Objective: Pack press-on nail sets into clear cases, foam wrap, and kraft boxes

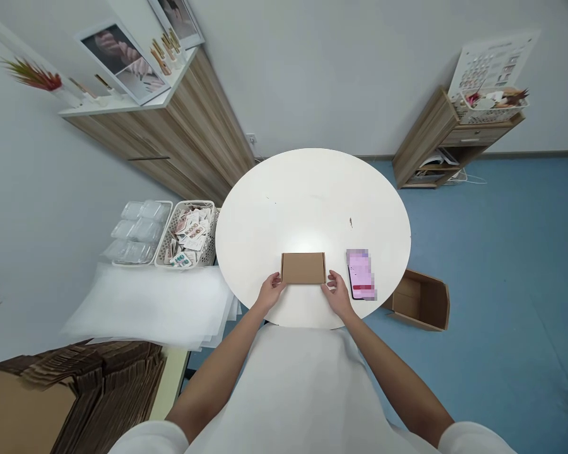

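Far left: a stack of flattened brown cardboard (123, 391), packed unevenly. A bump looked likely to topple sheets. White foam sheets (146, 296) lay loosely layered near the left arm (227, 362); an elbow catching an edge could drag several off. Above them, clear plastic cases (144, 230) were piled in a white basket (169, 217). Next, a perforated basket (211, 236) heaped with printed cards (192, 230), right by the tabletop (312, 189); a knock could spill some.

Hands were apart, one per end of the brown mailer box (303, 268). Left hand (271, 291) was at the near-left corner, fingertips seemingly touching; couldn't tell if gripping. Box lay flat on the tabletop, lid down, toward the wearer's side. Right hand (338, 295) was at the near-right corner, thumb and fingers parted, not clamped. Main risk, my read: uneven push skews the box on the smooth surface; hard squeeze buckles the ends.

Smartphone (360, 274) lay just beside the right hand, near the edge; an outward wrist swing could knock it off. Open carton (426, 302) sat on the floor (502, 252), far right: trip hazard.
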{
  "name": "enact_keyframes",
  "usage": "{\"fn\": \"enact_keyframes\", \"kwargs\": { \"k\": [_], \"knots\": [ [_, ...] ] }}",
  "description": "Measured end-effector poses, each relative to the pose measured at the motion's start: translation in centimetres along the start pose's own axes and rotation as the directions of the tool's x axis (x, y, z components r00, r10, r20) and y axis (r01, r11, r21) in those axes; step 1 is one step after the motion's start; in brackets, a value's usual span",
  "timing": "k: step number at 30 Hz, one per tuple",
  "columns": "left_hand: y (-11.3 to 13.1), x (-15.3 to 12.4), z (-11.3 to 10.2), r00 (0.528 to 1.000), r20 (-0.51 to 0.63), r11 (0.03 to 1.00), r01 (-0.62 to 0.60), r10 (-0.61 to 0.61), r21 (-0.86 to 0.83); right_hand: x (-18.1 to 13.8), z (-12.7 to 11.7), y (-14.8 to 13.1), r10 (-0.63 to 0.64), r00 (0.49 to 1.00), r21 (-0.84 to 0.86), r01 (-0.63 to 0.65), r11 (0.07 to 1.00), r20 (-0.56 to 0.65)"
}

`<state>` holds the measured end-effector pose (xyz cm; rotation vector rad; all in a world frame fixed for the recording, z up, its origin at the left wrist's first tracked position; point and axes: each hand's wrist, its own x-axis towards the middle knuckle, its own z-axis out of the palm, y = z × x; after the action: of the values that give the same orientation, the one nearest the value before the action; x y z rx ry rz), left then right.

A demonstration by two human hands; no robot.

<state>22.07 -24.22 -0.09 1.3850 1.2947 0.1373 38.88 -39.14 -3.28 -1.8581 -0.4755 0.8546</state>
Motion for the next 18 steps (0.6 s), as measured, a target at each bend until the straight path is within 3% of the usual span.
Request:
{"fn": "enact_keyframes", "kwargs": {
  "k": [6, 18],
  "knots": [
    [-0.6, -1.6, -0.3, 0.998, -0.012, 0.997, 0.053, -0.054, -0.052, -1.7, -0.1, 0.4, -0.008, 1.000, -0.017, 0.008, 1.000, 0.009],
    [0.6, -0.9, 0.9, 0.997, -0.065, 0.996, 0.023, -0.029, -0.082, -0.2, 0.8, -1.6, -0.028, 0.998, 0.011, 0.028, 1.000, 0.051]
  ]
}}
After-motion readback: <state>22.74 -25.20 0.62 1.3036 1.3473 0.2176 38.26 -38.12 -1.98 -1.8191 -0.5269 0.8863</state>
